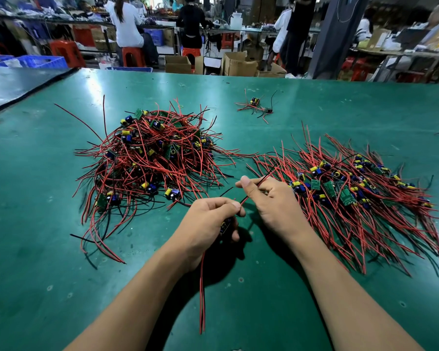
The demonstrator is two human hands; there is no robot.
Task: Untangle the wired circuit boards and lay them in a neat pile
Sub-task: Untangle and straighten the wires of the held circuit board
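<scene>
While the left hand [208,220] is curling round one wired circuit board [224,227], the right hand [271,198] is pinching its black lead [269,174]. Light board and limp, snag-prone wires: gripping the board's edge is looking safest. The tangled heap [150,158] is lying at ten o'clock and the combed pile [352,191] at two. No legible writing is showing.
</scene>
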